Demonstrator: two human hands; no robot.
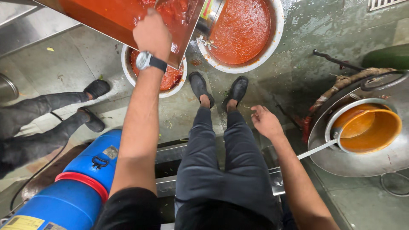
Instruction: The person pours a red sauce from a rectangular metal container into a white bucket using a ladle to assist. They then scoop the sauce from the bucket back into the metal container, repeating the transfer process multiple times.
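1. Left hand, wristwatch on the wrist: fingers clamped on the lower edge of a tilted rectangular steel tray of thick red tomato pulp, apparently held slanted so the pulp slides toward the corner.
2. White round basin, part-filled with chunky red pulp: sits on the floor directly beneath the tray's low corner, seemingly to catch the flow.
3. Large round white tub of smooth red sauce: on the floor just beside the basin, ahead of the person's black shoes.
4. Right hand: empty, fingers loosely spread, hanging above the wet grey stone floor.
5. Wide steel pan holding an orange-coated steel pot: at right, well apart.
6. Blue plastic drum with red band: lying at left.
7. Another person's legs: at far left.
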